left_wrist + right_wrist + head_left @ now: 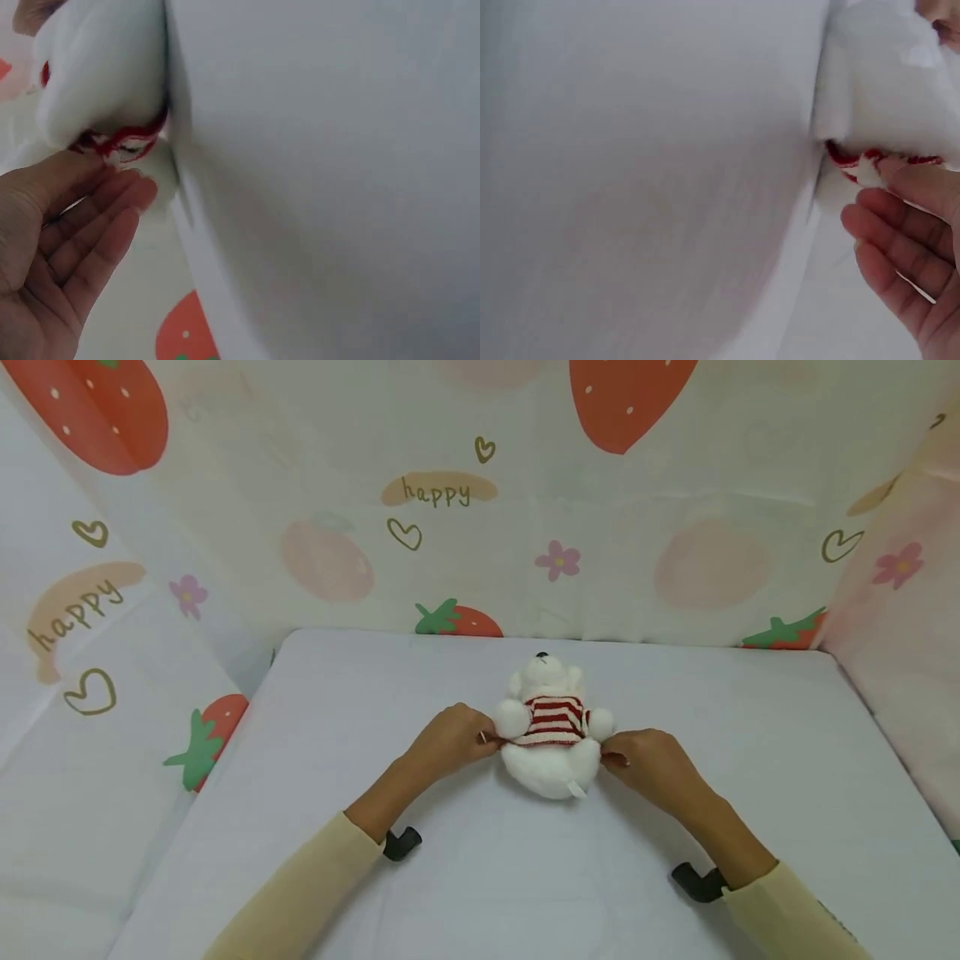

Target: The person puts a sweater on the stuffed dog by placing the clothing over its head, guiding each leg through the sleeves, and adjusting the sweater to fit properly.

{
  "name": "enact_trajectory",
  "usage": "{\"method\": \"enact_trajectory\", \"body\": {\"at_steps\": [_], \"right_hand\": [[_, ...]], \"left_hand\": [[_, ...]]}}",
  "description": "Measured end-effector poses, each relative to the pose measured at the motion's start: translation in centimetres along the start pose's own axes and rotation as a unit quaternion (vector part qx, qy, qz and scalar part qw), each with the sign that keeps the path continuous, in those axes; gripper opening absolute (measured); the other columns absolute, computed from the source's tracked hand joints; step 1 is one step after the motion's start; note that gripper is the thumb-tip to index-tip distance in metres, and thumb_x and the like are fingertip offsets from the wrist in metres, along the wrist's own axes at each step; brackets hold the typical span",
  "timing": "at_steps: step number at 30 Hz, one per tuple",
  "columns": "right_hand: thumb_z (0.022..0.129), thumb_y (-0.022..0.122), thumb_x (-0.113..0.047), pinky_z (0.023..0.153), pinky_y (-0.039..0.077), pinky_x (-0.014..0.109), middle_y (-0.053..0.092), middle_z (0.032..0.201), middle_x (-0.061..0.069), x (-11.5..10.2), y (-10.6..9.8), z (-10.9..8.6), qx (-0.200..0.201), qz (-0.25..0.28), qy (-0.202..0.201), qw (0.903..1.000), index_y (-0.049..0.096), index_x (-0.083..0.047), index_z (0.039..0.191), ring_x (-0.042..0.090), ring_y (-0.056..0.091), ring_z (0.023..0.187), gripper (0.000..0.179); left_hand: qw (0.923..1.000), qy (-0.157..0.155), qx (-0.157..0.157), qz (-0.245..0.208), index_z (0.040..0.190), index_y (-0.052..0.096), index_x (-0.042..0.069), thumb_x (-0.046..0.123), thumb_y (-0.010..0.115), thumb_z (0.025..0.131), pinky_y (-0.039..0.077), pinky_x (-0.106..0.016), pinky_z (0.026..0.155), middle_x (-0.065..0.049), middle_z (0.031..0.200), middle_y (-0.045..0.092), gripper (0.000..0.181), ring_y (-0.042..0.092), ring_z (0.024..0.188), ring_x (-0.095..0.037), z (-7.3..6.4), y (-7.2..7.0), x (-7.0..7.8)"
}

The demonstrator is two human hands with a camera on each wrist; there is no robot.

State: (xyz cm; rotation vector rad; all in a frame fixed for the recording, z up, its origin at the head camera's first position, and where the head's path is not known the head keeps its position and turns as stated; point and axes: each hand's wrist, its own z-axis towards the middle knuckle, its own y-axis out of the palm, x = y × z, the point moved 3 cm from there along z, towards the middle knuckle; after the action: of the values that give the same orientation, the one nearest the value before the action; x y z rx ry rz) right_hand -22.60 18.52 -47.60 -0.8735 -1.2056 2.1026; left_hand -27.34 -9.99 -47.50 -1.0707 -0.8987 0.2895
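The plush bear (pixel 551 735) lay on its back mid-table (pixel 480 877). The left hand (pixel 450 743) at nine o'clock and the right hand (pixel 652 764) at three each pinched the hem of its striped sweater (pixel 553 720). Judging by this, the sweater was being pulled; the next move likely called for even tugs from both sides.

The plush bear (pixel 552 735) is lying on its back on the table (pixel 750 760), roughly midway between the table's side edges and nearer its far edge than its near one. The bear's head is pointing toward the curtain (pixel 525 510), which is hanging behind the table and running along both of its sides. The sweater (pixel 553 720) is sitting on the bear's trunk. The left hand (pixel 450 742) is touching the bear's left side at the sweater's hem, and the right hand (pixel 648 762) is touching its right side there.
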Motion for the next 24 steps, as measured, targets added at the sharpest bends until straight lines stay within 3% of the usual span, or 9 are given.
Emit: {"method": "enact_trajectory", "body": {"at_steps": [3,5,7,9,11,13,16,19,24], "right_hand": [[0.084,0.079,-0.001,0.063,0.053,0.026,0.070,0.076,-0.005,0.6,-0.1,0.3,-0.047,0.099,0.063,0.9920,0.077,-0.009,0.087,0.007,0.063,0.070,0.008],[0.092,0.071,-0.002,0.068,0.057,0.031,0.074,0.084,0.002,1.4,-0.5,0.5,-0.070,0.197,0.136,0.9685,0.077,-0.003,0.096,0.013,0.069,0.077,0.008],[0.099,0.062,-0.007,0.074,0.059,0.034,0.075,0.092,0.010,2.4,-1.0,0.8,-0.078,0.306,0.220,0.9230,0.073,0.005,0.107,0.019,0.072,0.084,0.018],[0.105,0.056,-0.018,0.080,0.060,0.035,0.074,0.101,0.015,3.3,-1.3,1.3,-0.078,0.394,0.299,0.8658,0.066,0.010,0.119,0.021,0.073,0.089,0.032],[0.107,0.052,-0.029,0.084,0.059,0.034,0.071,0.108,0.016,3.8,-1.4,2.0,-0.084,0.453,0.351,0.8153,0.058,0.013,0.129,0.021,0.073,0.093,0.047],[0.107,0.050,-0.037,0.088,0.057,0.034,0.069,0.111,0.015,3.8,-1.1,2.8,-0.108,0.489,0.377,0.7786,0.051,0.013,0.136,0.019,0.072,0.095,0.057],[0.107,0.049,-0.041,0.090,0.057,0.036,0.069,0.108,0.010,3.3,-0.3,4.0,-0.155,0.516,0.390,0.7469,0.049,0.012,0.137,0.017,0.070,0.093,0.061],[0.106,0.051,-0.040,0.090,0.057,0.039,0.069,0.106,0.009,2.8,0.5,4.9,-0.191,0.530,0.391,0.7280,0.050,0.011,0.135,0.018,0.070,0.094,0.059],[0.103,0.057,-0.039,0.086,0.057,0.037,0.064,0.113,0.008,2.8,1.0,5.4,-0.221,0.545,0.388,0.7099,0.052,0.008,0.135,0.019,0.067,0.097,0.056]], "left_hand": [[0.9899,-0.047,-0.011,-0.133,0.103,0.077,0.002,0.002,0.069,0.092,0.056,-0.021,0.074,-0.006,0.097,0.076,0.014,0.072,0.086,-0.011,0.3,0.5,-0.4],[0.9608,-0.107,-0.023,-0.255,0.114,0.073,-0.003,0.001,0.062,0.096,0.059,-0.027,0.078,-0.013,0.107,0.075,0.021,0.074,0.093,-0.017,0.7,0.8,-0.7],[0.9154,-0.180,-0.031,-0.359,0.121,0.069,-0.006,0.007,0.055,0.102,0.059,-0.031,0.081,-0.017,0.111,0.074,0.027,0.073,0.096,-0.020,1.0,1.0,-1.1],[0.8656,-0.244,-0.028,-0.436,0.127,0.064,-0.009,0.019,0.051,0.107,0.059,-0.034,0.082,-0.021,0.112,0.072,0.037,0.074,0.094,-0.021,1.4,1.2,-1.3],[0.8365,-0.285,-0.031,-0.467,0.132,0.060,-0.009,0.033,0.048,0.108,0.059,-0.033,0.081,-0.019,0.112,0.072,0.049,0.073,0.090,-0.019,1.7,1.5,-1.6],[0.8192,-0.310,-0.039,-0.481,0.136,0.056,-0.008,0.039,0.047,0.108,0.059,-0.031,0.079,-0.016,0.113,0.070,0.055,0.071,0.090,-0.018,1.8,1.8,-1.7],[0.8043,-0.329,-0.061,-0.491,0.138,0.055,-0.006,0.040,0.047,0.108,0.057,-0.029,0.080,-0.013,0.116,0.066,0.055,0.067,0.096,-0.018,1.7,2.4,-2.0],[0.7848,-0.331,-0.075,-0.519,0.137,0.054,-0.008,0.037,0.050,0.107,0.056,-0.034,0.088,-0.017,0.122,0.064,0.054,0.065,0.106,-0.024,1.8,2.7,-1.9],[0.7718,-0.315,-0.085,-0.546,0.138,0.052,-0.009,0.032,0.053,0.106,0.055,-0.039,0.092,-0.021,0.128,0.062,0.052,0.064,0.112,-0.026,2.5,2.5,-1.3]]}}
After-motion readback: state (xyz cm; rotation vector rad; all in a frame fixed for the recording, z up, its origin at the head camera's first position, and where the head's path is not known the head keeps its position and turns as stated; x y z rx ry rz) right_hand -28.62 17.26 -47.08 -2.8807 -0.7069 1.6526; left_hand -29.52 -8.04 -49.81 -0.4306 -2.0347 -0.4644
